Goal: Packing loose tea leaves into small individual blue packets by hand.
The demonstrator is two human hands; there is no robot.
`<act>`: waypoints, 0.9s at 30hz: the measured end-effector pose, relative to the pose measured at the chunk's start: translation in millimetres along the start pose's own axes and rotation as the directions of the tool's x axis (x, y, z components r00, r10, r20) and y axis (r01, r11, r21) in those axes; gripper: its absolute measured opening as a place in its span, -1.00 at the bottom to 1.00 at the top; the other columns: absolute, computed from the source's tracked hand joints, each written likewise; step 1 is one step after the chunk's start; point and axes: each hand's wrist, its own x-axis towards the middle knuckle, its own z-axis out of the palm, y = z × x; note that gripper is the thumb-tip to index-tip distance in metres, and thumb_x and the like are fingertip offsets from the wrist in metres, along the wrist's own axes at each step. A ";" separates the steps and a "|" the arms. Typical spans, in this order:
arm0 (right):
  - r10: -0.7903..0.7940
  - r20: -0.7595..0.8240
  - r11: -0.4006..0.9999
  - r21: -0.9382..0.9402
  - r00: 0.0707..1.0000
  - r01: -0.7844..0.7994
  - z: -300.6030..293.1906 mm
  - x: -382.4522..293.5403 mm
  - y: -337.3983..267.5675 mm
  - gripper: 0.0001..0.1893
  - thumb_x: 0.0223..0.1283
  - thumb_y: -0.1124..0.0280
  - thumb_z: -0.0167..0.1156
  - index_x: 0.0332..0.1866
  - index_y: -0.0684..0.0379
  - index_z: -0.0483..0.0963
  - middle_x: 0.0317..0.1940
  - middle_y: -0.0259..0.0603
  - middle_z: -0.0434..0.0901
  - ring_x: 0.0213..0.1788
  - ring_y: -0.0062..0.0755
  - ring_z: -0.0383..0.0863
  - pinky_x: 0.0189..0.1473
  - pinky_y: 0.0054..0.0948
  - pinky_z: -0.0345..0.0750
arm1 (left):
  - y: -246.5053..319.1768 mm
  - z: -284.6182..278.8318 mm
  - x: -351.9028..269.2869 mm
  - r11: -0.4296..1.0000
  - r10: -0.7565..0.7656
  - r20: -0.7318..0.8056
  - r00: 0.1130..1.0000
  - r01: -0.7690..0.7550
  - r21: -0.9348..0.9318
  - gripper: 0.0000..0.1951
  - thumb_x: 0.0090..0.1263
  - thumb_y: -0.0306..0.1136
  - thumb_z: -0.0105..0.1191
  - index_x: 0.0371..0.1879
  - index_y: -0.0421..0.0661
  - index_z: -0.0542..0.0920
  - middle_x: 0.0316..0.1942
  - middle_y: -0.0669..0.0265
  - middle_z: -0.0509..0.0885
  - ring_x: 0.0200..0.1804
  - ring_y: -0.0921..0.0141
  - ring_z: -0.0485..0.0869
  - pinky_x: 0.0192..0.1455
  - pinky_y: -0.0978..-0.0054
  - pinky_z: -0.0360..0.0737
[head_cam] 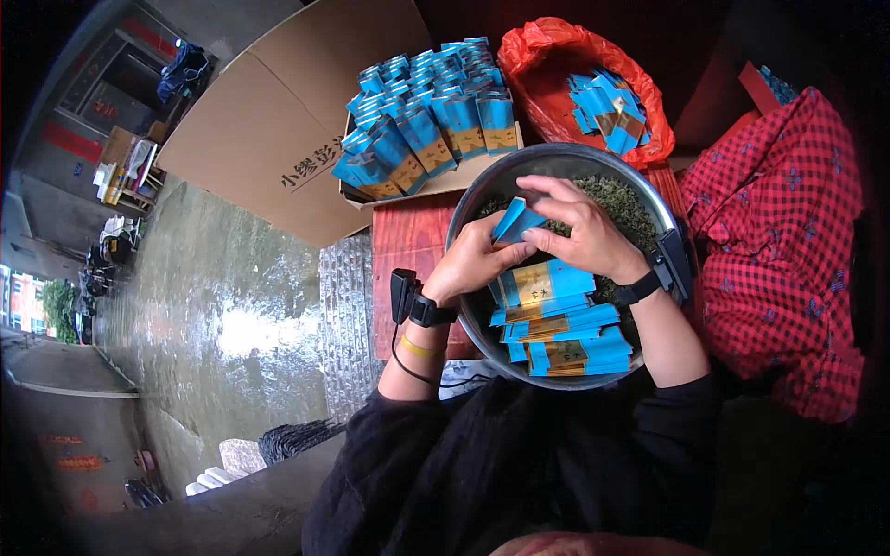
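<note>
A round metal basin (455, 229) holds dried green leaves, probably tea (619, 201). Over it, my left hand (476, 258) grips a small blue foil packet (516, 221) whose top stands spread apart. My right hand (584, 226) is at the packet's right side, thumb against it and fingers curved above; whether it grips the packet is unclear. Stacks of flat blue and gold packets (567, 323) lie in the near part of the basin, just below my hands. Upright blue and gold packets (424, 142) stand in rows in a cardboard box beyond the basin.
A red plastic bag (532, 52) with loose blue packets (612, 115) sits behind the basin. The basin rests on a reddish wooden surface (410, 260). A large cardboard flap (264, 118) rises at left. Red and black checked cloth (765, 257) lies at right.
</note>
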 end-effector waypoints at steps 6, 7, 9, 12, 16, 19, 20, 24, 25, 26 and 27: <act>0.017 0.259 0.996 -0.091 0.966 0.007 -2.5 -6.3 -0.6 -0.70 0.19 0.24 0.25 -0.17 0.30 0.60 0.20 -0.04 0.46 0.25 -0.02 0.42 0.25 -0.17 0.41 | 1.2 -0.4 -0.8 0.969 0.123 0.035 0.992 -0.128 0.212 -0.69 0.37 -0.25 0.25 -0.12 -0.24 0.57 -0.35 0.41 0.61 -0.24 0.64 0.47 -0.20 0.56 0.55; 0.019 0.257 0.996 -0.091 0.966 0.005 -2.7 -6.5 -1.2 -0.70 0.19 0.24 0.25 -0.17 0.30 0.60 0.20 -0.04 0.46 0.25 -0.02 0.42 0.25 -0.17 0.41 | 0.9 -0.5 -0.7 0.970 0.117 0.037 0.992 -0.122 0.210 -0.69 0.37 -0.24 0.25 -0.12 -0.24 0.57 -0.37 0.41 0.60 -0.26 0.65 0.47 -0.21 0.55 0.55; 0.008 0.202 0.997 -0.083 0.979 0.008 -2.2 -5.9 -2.6 -0.73 0.18 0.27 0.26 -0.20 0.30 0.58 0.16 -0.03 0.49 0.21 0.00 0.46 0.22 -0.16 0.44 | 1.0 -0.4 -1.4 0.987 0.066 0.034 0.997 -0.070 0.147 -0.70 0.40 -0.22 0.22 -0.14 -0.23 0.57 -0.39 0.40 0.61 -0.28 0.64 0.49 -0.21 0.54 0.55; -0.021 0.100 0.998 -0.058 0.995 0.027 -3.9 -0.5 -4.4 -0.77 0.18 0.31 0.26 -0.24 0.29 0.54 0.05 -0.03 0.56 0.11 0.00 0.54 0.14 -0.16 0.49 | 3.6 -0.2 -1.7 0.999 -0.013 0.037 0.999 0.011 0.043 -0.70 0.45 -0.18 0.14 -0.17 -0.22 0.58 -0.40 0.39 0.62 -0.31 0.61 0.53 -0.23 0.54 0.55; -0.004 0.034 0.992 -0.127 0.999 0.009 -14.1 1.2 -2.5 -0.82 0.17 0.45 0.29 -0.20 0.31 0.53 -0.09 -0.08 0.63 -0.06 -0.14 0.64 0.04 -0.30 0.54 | 5.7 0.2 -0.2 0.999 -0.022 0.037 0.999 0.020 0.046 -0.65 0.54 -0.11 -0.02 -0.22 -0.22 0.59 -0.40 0.38 0.65 -0.34 0.55 0.60 -0.26 0.55 0.55; 0.111 -0.050 0.994 0.000 0.992 -0.112 -10.0 1.6 -5.7 -0.76 0.21 0.46 0.27 -0.07 0.30 0.50 -0.13 -0.14 0.64 -0.12 -0.33 0.66 -0.05 -0.40 0.57 | 0.1 -0.4 0.2 1.000 0.001 0.014 1.000 -0.001 -0.005 -0.64 0.57 -0.12 -0.07 -0.19 -0.22 0.59 -0.38 0.38 0.66 -0.32 0.54 0.61 -0.24 0.54 0.55; 0.113 -0.052 0.994 -0.004 0.992 -0.114 -6.2 2.0 -8.4 -0.76 0.21 0.46 0.27 -0.07 0.30 0.50 -0.13 -0.14 0.64 -0.12 -0.33 0.66 -0.05 -0.40 0.57 | -1.7 -0.2 0.2 0.999 0.010 -0.014 1.000 -0.010 -0.045 -0.63 0.58 -0.12 -0.11 -0.16 -0.23 0.59 -0.36 0.37 0.66 -0.31 0.53 0.61 -0.23 0.54 0.56; 0.218 -0.006 0.944 0.253 0.976 -0.209 3.4 1.8 -8.6 -0.69 0.21 0.44 0.30 0.02 0.28 0.46 -0.20 -0.22 0.64 -0.18 -0.50 0.64 -0.13 -0.44 0.58 | -5.2 1.6 -1.7 0.976 0.010 -0.036 0.999 -0.018 -0.215 -0.56 0.59 -0.07 -0.13 -0.29 -0.27 0.55 -0.52 0.44 0.50 -0.42 0.58 0.44 -0.36 0.57 0.43; 0.203 0.079 0.943 0.254 0.976 -0.216 4.0 -0.2 -4.8 -0.68 0.20 0.42 0.31 0.01 0.28 0.46 -0.22 -0.24 0.64 -0.20 -0.51 0.64 -0.14 -0.43 0.58 | -2.5 0.8 -1.8 0.976 0.018 -0.030 0.999 -0.024 -0.215 -0.56 0.59 -0.07 -0.13 -0.29 -0.27 0.55 -0.52 0.44 0.50 -0.42 0.58 0.44 -0.36 0.57 0.43; 0.235 0.101 0.920 0.297 0.967 -0.255 8.7 -3.9 7.5 -0.70 0.20 0.40 0.32 -0.03 0.28 0.47 -0.27 -0.24 0.64 -0.22 -0.49 0.62 -0.14 -0.45 0.57 | 1.0 -0.1 -2.1 0.986 0.038 -0.036 0.999 -0.043 -0.159 -0.58 0.58 -0.09 -0.09 -0.29 -0.27 0.55 -0.52 0.44 0.51 -0.42 0.58 0.44 -0.36 0.58 0.42; 0.236 0.097 0.921 0.294 0.967 -0.254 8.9 -3.6 8.1 -0.70 0.20 0.40 0.32 -0.03 0.28 0.47 -0.27 -0.24 0.64 -0.22 -0.49 0.62 -0.14 -0.45 0.57 | 2.5 -0.5 -2.5 0.993 0.055 -0.045 0.998 -0.059 -0.103 -0.61 0.56 -0.11 -0.05 -0.30 -0.27 0.55 -0.51 0.44 0.52 -0.41 0.58 0.43 -0.36 0.59 0.40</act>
